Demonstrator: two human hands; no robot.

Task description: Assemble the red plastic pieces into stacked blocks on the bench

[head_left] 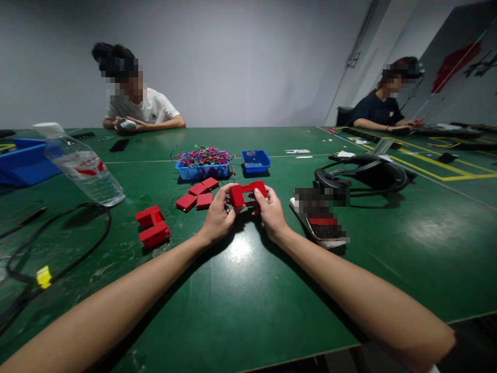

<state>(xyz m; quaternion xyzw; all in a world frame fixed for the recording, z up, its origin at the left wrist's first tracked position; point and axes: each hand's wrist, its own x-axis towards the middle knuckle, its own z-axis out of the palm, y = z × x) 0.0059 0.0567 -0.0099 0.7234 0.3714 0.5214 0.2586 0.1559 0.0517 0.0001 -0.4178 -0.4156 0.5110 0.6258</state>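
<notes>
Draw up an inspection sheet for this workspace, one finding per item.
Surface: glossy green tabletop, scuffed at left, glare near the middle.
Work pieces: red blocky frame-shaped piece held up; similar red notched piece at left; four flat red square blocks grouped between.
Clutter: clear plastic bottle with white cap, black headset, phone, partly pixelated.
Hands: left hand and right hand both grip the held piece.
Cables: black cable with yellow tag at left; multicoloured thin wires heaped in a blue plastic tray.
Surroundings: white-shirted person and dark-shirted person seated beyond; pale wall.
</notes>
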